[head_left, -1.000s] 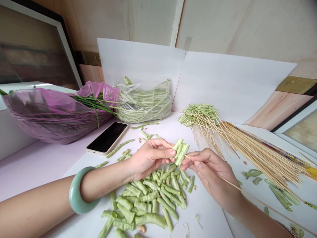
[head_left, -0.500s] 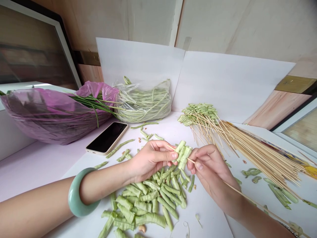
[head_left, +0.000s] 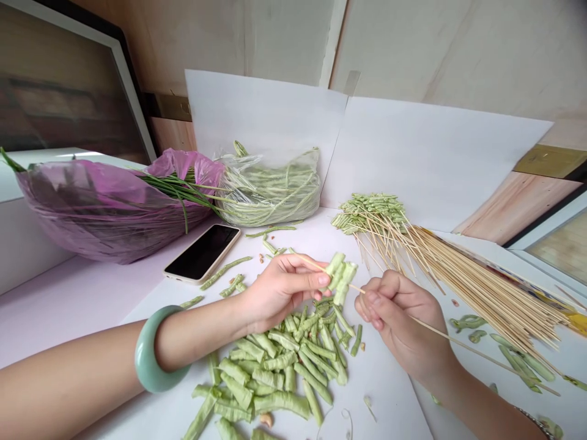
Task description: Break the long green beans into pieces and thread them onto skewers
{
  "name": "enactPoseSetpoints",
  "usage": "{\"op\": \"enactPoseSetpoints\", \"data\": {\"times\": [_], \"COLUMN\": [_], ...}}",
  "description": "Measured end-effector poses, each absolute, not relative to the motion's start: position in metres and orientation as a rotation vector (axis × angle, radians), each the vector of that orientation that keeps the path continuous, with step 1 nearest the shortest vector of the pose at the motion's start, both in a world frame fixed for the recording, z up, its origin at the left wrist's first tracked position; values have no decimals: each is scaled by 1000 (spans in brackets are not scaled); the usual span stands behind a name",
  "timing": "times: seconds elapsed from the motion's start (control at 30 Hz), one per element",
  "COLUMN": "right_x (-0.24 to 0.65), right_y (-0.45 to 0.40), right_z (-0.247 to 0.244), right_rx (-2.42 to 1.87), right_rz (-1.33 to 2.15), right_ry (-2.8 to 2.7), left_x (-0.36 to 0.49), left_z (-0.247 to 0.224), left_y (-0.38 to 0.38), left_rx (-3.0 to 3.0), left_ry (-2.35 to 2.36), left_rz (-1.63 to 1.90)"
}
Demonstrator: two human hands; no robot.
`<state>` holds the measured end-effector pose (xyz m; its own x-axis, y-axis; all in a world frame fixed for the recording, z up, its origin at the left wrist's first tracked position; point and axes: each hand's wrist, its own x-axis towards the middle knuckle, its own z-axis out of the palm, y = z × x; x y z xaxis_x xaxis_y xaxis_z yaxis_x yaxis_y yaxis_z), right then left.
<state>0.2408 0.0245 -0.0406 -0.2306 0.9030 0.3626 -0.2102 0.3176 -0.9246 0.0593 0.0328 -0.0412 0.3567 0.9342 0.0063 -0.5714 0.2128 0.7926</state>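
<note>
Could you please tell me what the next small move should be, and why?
Probably the left hand should pick another piece from the pile of cut pale green long beans, because the thin bamboo skewer, pinched by the right hand, carries only a few pieces.

left forearm (head_left: pixel 68 373) cut off, lower bean pieces (head_left: pixel 229 421) cut off

no legible writing on anything in view

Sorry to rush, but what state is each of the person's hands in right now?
Left hand: closed, holding cut bean pieces on a bamboo skewer.
Right hand: closed, pinching that skewer.
</note>
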Motion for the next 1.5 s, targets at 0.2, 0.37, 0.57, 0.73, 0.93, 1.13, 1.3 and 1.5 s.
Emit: {"op": "enactPoseSetpoints", "data": {"times": [0.2, 0.37, 0.57, 0.73, 0.93, 1.13, 1.3, 1.5], "right_x": [241, 249, 257, 257, 259, 258, 258, 259], "right_y": [26, 33, 41, 44, 40, 37, 35, 34], "right_z": [-40, -33, -30, -32, -36, -36, -35, -36], "right_rx": [-694, -698, -735, -771, -799, -763, -769, -752], "right_rz": [1200, 1160, 1126, 1136, 1046, 912, 857, 815], "right_ry": [-1389, -1282, -1196, -1193, -1308, -1399, -1403, -1425], "left_x": [58, 38, 19, 22, 25, 29, 30, 30], "left_z": [-43, -46, -42, -36, -43, -48, -48, -49], "left_y": [34, 60, 72, 65, 70, 72, 71, 70], "left_rx": [869, 1258, 2139, 2268, 1896, 1368, 1204, 1156], "left_ry": [538, 893, 1242, 1263, 1139, 871, 789, 735], "left_rz": [1080, 1048, 532, 366, 723, 968, 1049, 1046]}}
